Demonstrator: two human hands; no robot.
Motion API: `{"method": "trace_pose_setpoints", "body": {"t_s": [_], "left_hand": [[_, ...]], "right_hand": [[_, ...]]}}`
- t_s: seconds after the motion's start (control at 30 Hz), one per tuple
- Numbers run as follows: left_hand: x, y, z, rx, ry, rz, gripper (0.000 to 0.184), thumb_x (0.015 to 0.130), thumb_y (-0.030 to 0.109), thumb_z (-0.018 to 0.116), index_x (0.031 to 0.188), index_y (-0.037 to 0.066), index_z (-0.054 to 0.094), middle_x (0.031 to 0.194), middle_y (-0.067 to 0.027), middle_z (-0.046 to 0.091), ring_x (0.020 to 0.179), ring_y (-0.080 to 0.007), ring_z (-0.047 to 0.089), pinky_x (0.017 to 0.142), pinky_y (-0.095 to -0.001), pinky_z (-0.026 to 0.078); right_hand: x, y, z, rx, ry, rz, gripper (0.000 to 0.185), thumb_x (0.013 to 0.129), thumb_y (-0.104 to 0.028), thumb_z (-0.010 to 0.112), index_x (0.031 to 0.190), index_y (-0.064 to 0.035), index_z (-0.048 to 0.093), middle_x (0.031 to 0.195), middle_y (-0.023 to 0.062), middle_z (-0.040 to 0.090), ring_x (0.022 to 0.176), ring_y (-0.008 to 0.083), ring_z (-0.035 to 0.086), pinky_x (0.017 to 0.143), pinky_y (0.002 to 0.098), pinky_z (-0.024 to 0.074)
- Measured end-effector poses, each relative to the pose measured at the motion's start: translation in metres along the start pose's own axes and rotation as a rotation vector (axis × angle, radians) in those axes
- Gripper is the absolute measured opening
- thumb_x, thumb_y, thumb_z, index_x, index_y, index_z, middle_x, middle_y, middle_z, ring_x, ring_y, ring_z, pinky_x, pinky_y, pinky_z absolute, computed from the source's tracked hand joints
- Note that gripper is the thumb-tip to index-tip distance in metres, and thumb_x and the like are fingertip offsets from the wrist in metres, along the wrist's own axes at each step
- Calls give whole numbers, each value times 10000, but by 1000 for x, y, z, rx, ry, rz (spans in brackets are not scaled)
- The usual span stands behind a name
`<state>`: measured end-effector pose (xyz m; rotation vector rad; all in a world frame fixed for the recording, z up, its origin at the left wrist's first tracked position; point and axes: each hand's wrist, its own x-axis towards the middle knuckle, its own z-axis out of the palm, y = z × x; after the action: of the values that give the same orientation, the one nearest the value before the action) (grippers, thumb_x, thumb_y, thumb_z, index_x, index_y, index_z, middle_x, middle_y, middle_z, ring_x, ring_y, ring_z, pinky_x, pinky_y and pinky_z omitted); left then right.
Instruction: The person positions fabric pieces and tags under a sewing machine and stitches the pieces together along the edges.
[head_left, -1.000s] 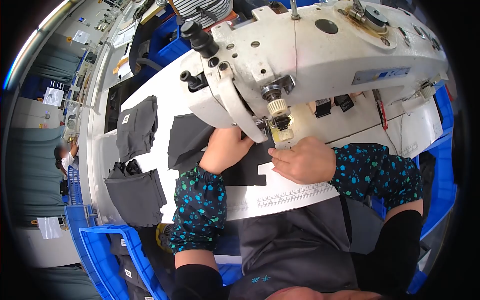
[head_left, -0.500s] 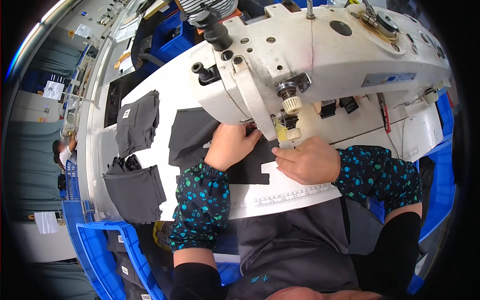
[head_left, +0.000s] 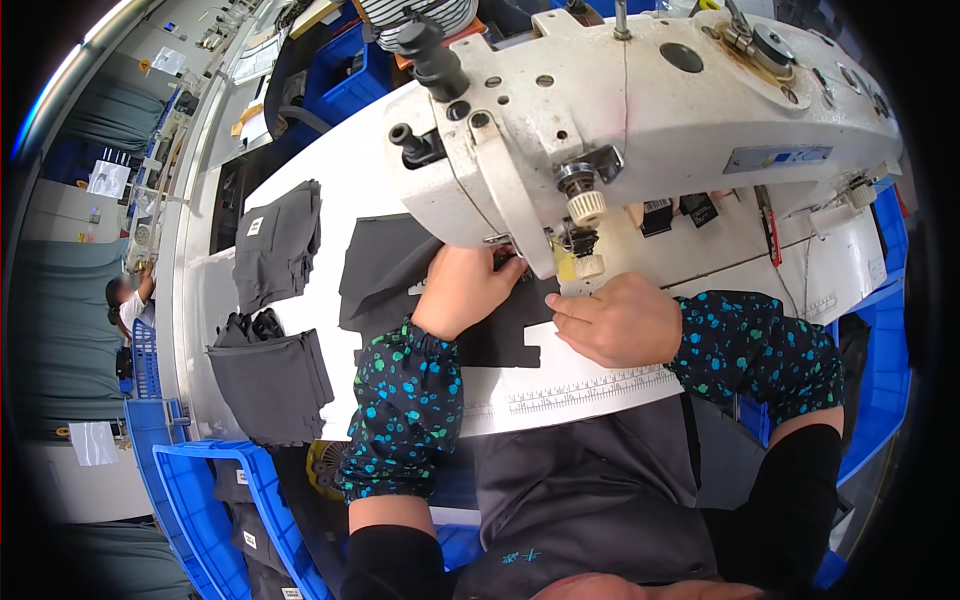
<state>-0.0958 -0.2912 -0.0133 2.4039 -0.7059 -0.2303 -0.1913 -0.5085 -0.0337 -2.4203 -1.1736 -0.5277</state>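
Note:
A dark grey fabric piece lies on the white table under the head of a white sewing machine. My left hand rests on this cloth beside the needle area, thumb and forefinger closed on it; the fingertips are partly hidden by the machine. A pale label shows on the cloth by my left wrist. At the cloth's right edge is my right hand, its fingers curled together and the fingertips close to the fabric. Whatever its fingers hold, if anything, is hidden. Both forearms wear dark sleeves with blue and green spots.
Two stacks of dark grey pieces, an upper stack and a lower stack, lie at the left. A printed ruler runs along the table's front edge. Red-handled snips lie right. A blue crate holds labelled pieces. Another person sits far left.
Both hands and the fabric stay almost where they were. The whole view has shifted very slightly.

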Motion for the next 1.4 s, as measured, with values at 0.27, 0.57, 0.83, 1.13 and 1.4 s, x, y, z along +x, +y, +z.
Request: {"method": "trace_pose_setpoints", "body": {"t_s": [0.27, 0.57, 0.83, 1.13, 1.4], "left_hand": [[1, -3, 2, -62, 1, 5, 248, 808, 126, 730, 1036, 35, 696, 860, -138, 716, 816, -328, 694, 723, -420, 535], [1, -2, 4, -26, 22, 28, 208, 850, 173, 755, 969, 9, 707, 870, -92, 739, 791, -226, 711, 708, -338, 541], [-26, 6, -12, 487, 499, 87, 476, 689, 299, 872, 1078, 95, 689, 1074, -82, 666, 1051, -301, 609, 897, -437, 431], [-36, 22, -23, 528, 299, 394, 269, 679, 120, 779, 931, 129, 686, 982, -10, 666, 1048, -230, 613, 1054, -487, 338], [-38, 35, -10, 441, 110, 334, 407, 685, 26, 724, 1085, 92, 686, 1179, -34, 690, 1115, -272, 630, 1004, -473, 409]], "right_hand": [[11, 17, -2, -45, 157, 52, 120, 809, -195, 723, 852, -86, 702, 823, 27, 630, 748, 202, 647, 633, 347, 526], [16, 13, -4, -69, 88, 153, 146, 797, -196, 728, 865, -73, 691, 872, 24, 646, 907, 223, 607, 745, 372, 520], [16, 14, -3, -60, 114, 98, 102, 757, -158, 699, 800, -65, 689, 902, 3, 624, 902, 201, 574, 760, 332, 506], [13, 12, 2, -100, 104, 186, 77, 762, -143, 681, 775, -66, 687, 934, 38, 593, 887, 208, 575, 733, 337, 492], [13, 9, 0, -93, 117, 192, 114, 763, -158, 697, 815, -59, 676, 928, 53, 572, 888, 213, 583, 718, 346, 473]]}}
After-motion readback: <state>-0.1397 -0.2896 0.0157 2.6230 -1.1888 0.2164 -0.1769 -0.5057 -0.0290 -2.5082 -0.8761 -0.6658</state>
